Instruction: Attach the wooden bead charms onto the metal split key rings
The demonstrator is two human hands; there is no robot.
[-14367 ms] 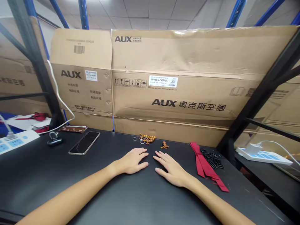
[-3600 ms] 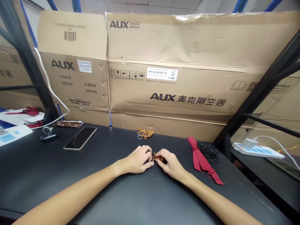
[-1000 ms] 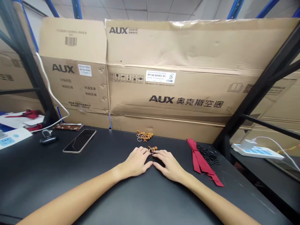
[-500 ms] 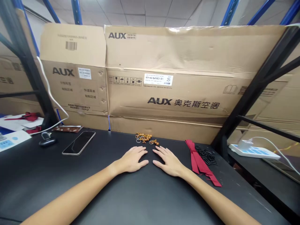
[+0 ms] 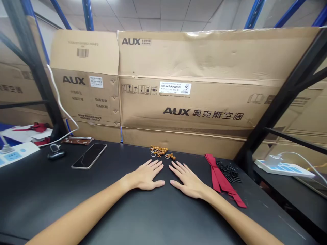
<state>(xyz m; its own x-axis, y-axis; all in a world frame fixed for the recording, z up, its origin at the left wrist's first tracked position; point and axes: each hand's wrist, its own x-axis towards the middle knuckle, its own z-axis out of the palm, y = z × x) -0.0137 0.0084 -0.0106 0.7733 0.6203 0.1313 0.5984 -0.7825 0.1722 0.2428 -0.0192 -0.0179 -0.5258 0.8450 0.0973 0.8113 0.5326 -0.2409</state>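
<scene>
Bead charm (image 5: 174, 157) sits just beyond my left hand (image 5: 147, 175) and right hand (image 5: 188, 181), both flat, spread and empty, so imo lift straight up to avoid knocking it into the pile (image 5: 163, 151) beside it.

A head-worn camera looks forward and down over the hands (image 5: 147, 176) toward cardboard (image 5: 214, 64).

Rests left hand (image 5: 147, 176) and right hand (image 5: 188, 180) flat and outspread on the black table (image 5: 143, 217), in front of the pile of brown bead charms (image 5: 162, 152). Shows one ringed charm (image 5: 174, 157) just right of that pile, phone (image 5: 89, 156) well left of it, red ribbon (image 5: 224, 182) well right, cardboard (image 5: 217, 61) behind.
</scene>
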